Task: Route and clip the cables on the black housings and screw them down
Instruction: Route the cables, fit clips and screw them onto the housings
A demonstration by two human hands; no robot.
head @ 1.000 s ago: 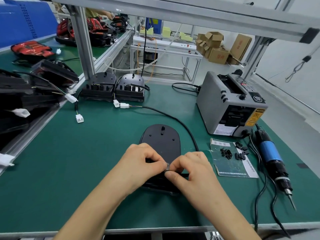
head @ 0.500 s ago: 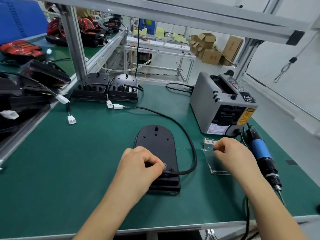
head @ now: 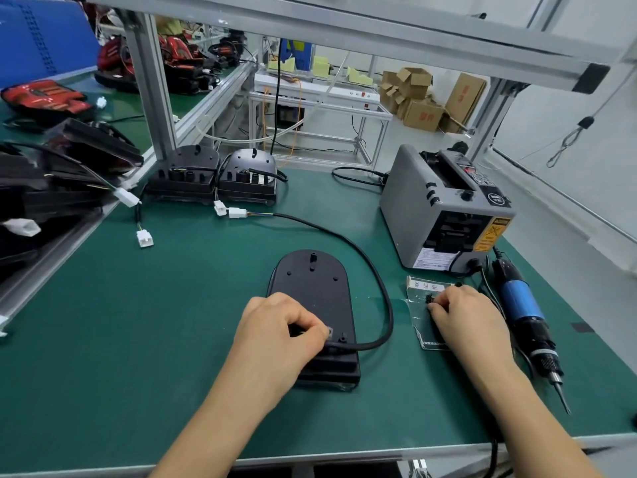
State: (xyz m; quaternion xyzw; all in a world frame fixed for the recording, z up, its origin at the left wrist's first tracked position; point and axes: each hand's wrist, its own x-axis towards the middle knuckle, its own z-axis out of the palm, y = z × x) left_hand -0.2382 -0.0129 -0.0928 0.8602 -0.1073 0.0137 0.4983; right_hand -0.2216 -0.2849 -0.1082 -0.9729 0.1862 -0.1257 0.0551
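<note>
While laid flat at the centre of the green mat (head: 138, 339), black housing (head: 312, 305) covered at its near end by the left hand (head: 279, 336), fingers curled and gripping the black cable (head: 391, 319) where it meets the housing top. From that grip, looped out to the right of the housing, then back and leftward across the mat to a white connector (head: 237, 212).

Just right of the loop, flat on the mat: clear plastic bag (head: 418, 322) with a printed label at its far edge. On or in the bag (cannot tell which): small black parts (head: 430, 299), clustered toward the far side. Over the bag: right hand (head: 463, 315), fingers curled, fingertips pinching one of the small black parts.

Just right of the bag, laid on the mat with bit toward the near edge: blue-banded electric screwdriver (head: 522, 307). Behind the bag: grey tape dispenser (head: 413, 208). At the far left of the mat, side by side: two further housings (head: 186, 174) with wires protruding. In the background: stacked cardboard boxes (head: 422, 113), some with flaps open, contents not visible.
</note>
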